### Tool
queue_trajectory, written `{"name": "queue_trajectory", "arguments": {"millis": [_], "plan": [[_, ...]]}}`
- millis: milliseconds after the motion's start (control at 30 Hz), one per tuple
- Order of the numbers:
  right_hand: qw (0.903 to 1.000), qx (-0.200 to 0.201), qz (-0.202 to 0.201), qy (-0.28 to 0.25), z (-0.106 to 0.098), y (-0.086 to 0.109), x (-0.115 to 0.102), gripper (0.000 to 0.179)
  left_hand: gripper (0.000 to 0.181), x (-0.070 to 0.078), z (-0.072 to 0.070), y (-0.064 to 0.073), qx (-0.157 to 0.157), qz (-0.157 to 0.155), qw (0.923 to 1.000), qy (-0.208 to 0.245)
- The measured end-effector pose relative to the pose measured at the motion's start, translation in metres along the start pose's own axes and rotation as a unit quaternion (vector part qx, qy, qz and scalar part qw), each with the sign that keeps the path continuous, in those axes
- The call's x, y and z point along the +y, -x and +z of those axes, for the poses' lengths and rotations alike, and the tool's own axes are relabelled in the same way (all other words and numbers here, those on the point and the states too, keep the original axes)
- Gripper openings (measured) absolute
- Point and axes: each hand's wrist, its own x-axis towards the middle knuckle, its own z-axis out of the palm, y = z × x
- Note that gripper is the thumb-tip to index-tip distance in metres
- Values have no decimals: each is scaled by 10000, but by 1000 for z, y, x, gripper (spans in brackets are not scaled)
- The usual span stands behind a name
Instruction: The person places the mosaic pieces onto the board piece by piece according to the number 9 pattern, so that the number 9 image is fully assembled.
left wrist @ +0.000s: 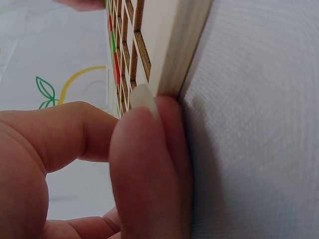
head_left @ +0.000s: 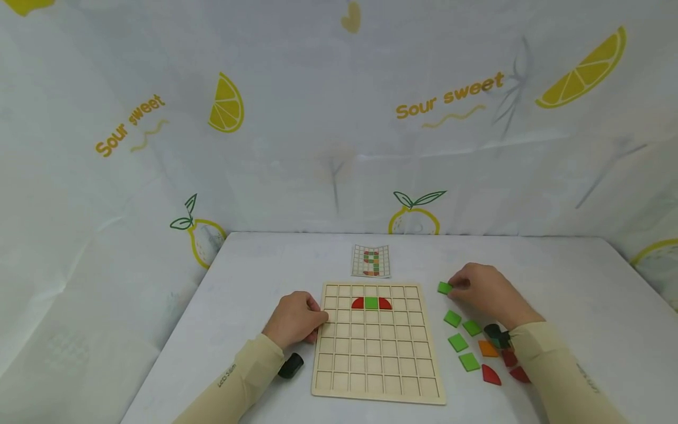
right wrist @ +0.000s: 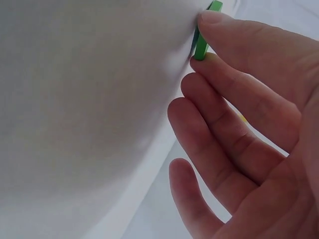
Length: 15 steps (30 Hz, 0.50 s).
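Note:
A wooden grid board [head_left: 378, 347] lies on the table, with a red quarter-round tile [head_left: 358, 303], a green square tile [head_left: 371, 303] and another red quarter-round tile [head_left: 385, 304] side by side in one upper row. My left hand [head_left: 296, 320] holds the board's left edge; the left wrist view shows the thumb [left wrist: 139, 159] and a finger against that wooden rim. Right of the board, my right hand [head_left: 484, 291] pinches a green square tile [right wrist: 202, 45] by its edges between thumb and index finger, low over the tabletop. The other fingers [right wrist: 214, 144] are loosely bent.
Several loose green tiles [head_left: 458, 342], an orange tile [head_left: 488, 348] and red pieces [head_left: 491, 375] lie right of the board, some partly behind the right forearm. A card with a coloured grid pattern [head_left: 371, 261] lies beyond the board. Patterned white cloth [head_left: 339, 135] hangs behind the table.

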Motion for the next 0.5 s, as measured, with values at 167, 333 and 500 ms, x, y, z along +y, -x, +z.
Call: {"name": "queue_trajectory", "arguments": {"millis": [167, 333, 500], "plan": [[9999, -85, 37, -60, 0, 0, -5, 25, 14, 0, -1, 0, 3, -22, 10000, -14], [9993, -244, 129, -252, -1, 1, -13, 28, 14, 1, -1, 0, -33, -57, 10000, 6], [9993, -257, 24, -278, -1, 4, -22, 27, 14, 0, -2, -1, -86, -72, 9999, 75]]}}
